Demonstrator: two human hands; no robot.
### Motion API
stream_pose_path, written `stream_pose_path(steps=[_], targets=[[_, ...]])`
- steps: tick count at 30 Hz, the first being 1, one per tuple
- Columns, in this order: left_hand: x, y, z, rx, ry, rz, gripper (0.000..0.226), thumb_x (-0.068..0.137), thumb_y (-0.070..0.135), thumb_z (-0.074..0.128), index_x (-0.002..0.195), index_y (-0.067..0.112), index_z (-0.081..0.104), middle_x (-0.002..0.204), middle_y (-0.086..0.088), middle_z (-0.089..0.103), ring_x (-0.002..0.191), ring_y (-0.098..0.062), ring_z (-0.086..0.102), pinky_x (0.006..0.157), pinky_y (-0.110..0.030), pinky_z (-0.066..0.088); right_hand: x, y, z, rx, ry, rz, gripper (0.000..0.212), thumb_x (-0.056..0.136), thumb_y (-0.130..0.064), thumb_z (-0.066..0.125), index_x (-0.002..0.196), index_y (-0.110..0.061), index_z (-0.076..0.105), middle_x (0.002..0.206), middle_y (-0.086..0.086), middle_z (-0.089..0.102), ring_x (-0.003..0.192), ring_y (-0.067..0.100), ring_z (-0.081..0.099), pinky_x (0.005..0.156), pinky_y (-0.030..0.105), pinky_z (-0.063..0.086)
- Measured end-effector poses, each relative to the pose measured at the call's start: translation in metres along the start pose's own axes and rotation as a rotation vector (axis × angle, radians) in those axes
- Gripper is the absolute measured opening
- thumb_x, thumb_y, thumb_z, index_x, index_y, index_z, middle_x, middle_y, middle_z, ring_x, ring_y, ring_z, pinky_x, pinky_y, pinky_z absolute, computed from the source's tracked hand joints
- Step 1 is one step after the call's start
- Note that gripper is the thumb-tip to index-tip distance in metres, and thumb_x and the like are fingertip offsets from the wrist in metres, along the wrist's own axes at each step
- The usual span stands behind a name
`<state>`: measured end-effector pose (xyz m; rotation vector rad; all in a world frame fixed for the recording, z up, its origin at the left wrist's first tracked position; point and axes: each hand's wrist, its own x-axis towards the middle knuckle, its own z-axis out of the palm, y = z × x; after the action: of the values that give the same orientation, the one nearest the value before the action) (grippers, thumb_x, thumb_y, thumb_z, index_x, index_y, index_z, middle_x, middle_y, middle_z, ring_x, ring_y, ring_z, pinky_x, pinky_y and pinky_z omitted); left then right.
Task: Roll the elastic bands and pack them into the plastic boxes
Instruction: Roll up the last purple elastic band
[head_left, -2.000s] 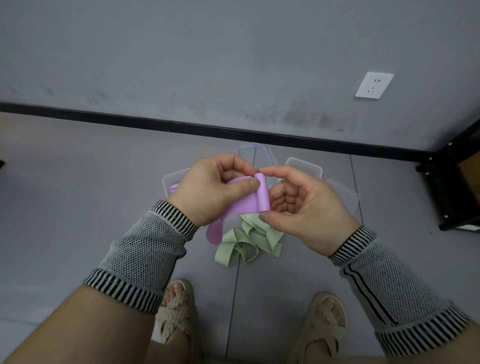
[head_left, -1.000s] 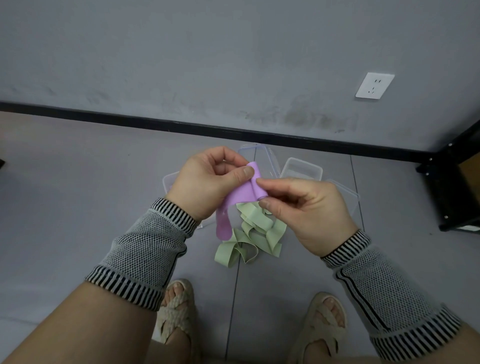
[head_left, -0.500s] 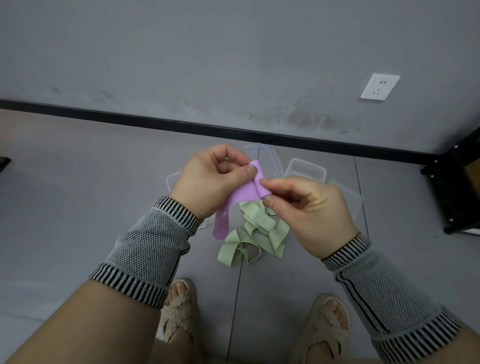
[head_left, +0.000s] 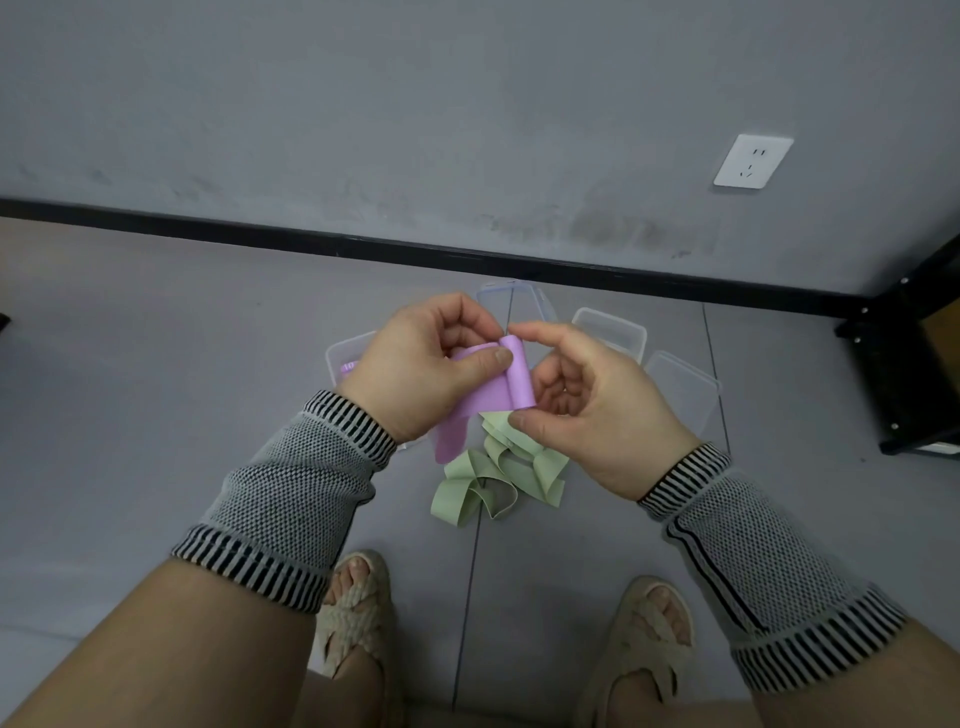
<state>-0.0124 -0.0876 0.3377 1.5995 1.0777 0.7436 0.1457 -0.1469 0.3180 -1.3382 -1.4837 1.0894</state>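
Note:
A purple elastic band is held above the floor between both hands, its right end rolled into a small tube and its loose tail hanging down to the left. My left hand pinches the flat part with the thumb on top. My right hand grips the rolled end between forefinger and thumb. Below them a heap of green elastic bands lies on the floor. Clear plastic boxes stand behind the hands: one at the left with something purple inside, one at the middle.
A clear lid lies at the right and another clear piece at the back. A black shelf frame stands at the right by the wall. My sandalled feet are near the bottom edge.
The band's end has gone from a pinched fold to a wider rolled tube, and my right hand has opened out around it with forefinger above and thumb below.

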Motion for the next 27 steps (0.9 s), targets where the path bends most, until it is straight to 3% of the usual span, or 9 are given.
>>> stream_pose_path(steps=[7,13,17,21,27], targets=[[0.0029,-0.0047,-0.0012,0.148,0.059,-0.012,0.02,0.074,0.019,0.077,0.078,0.023,0.058,0.072,-0.003,0.068,0.063,-0.007,0.06,0.069,-0.028,0.053,-0.0014,0.0042,-0.0028,-0.181,0.046,-0.03,0.056,0.071,-0.001,0.072,0.105,-0.041,0.053,0.073,0.003,0.06,0.069,0.023,0.059,0.072,0.039,0.054],[0.0008,0.001,0.0007,0.08,0.067,0.015,0.017,0.074,0.013,0.077,0.077,0.015,0.06,0.065,-0.001,0.063,0.056,-0.003,0.054,0.062,-0.019,0.05,0.0002,0.0046,-0.0016,-0.257,0.077,-0.071,0.057,0.073,-0.002,0.07,0.107,-0.044,0.053,0.072,-0.001,0.056,0.067,0.018,0.057,0.071,0.039,0.053],[0.0008,0.0014,0.0015,0.059,0.07,0.014,0.016,0.078,0.008,0.073,0.076,0.015,0.059,0.065,-0.002,0.061,0.061,-0.009,0.055,0.064,-0.024,0.051,-0.0007,0.0051,-0.0023,-0.278,0.075,-0.092,0.062,0.074,-0.004,0.071,0.116,-0.045,0.052,0.08,-0.002,0.059,0.075,0.014,0.058,0.076,0.034,0.053],[0.0009,0.0006,0.0009,0.023,0.045,-0.002,0.016,0.08,0.005,0.07,0.078,0.016,0.058,0.066,-0.004,0.061,0.065,-0.015,0.054,0.064,-0.022,0.049,-0.0028,0.0033,-0.0017,-0.083,0.014,-0.038,0.066,0.077,0.003,0.069,0.121,-0.043,0.052,0.097,0.002,0.067,0.084,0.017,0.064,0.079,0.027,0.054],[0.0011,0.0011,-0.0017,-0.058,0.038,-0.019,0.017,0.08,0.003,0.068,0.08,0.016,0.058,0.063,0.002,0.062,0.063,-0.013,0.055,0.063,-0.021,0.049,-0.0028,-0.0003,-0.0026,0.111,0.022,-0.016,0.064,0.077,0.009,0.069,0.12,-0.035,0.05,0.09,0.0,0.064,0.077,0.009,0.061,0.075,0.024,0.053]])
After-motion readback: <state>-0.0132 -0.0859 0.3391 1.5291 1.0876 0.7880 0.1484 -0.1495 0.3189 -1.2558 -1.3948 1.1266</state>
